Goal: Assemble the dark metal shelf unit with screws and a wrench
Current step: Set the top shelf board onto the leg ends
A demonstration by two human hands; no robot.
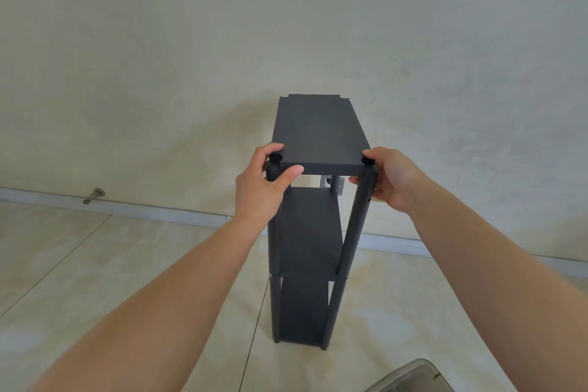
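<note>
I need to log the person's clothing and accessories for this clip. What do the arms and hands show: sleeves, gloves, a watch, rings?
Both arms are bare as far as the frame shows, with no sleeves in view. The left hand and right hand wear no gloves. No watch, bracelet or visible ring on either wrist or the fingers that show. The nails look short and unpainted.

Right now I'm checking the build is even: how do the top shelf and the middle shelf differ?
The top shelf is gripped at its near corners by the left hand and right hand; the middle shelf is untouched. The top shelf shows notched far corners; the middle shelf's far edge is hidden beneath it. The top shelf catches more light; the middle shelf sits shaded. Both are dark, flat and rectangular.
</note>
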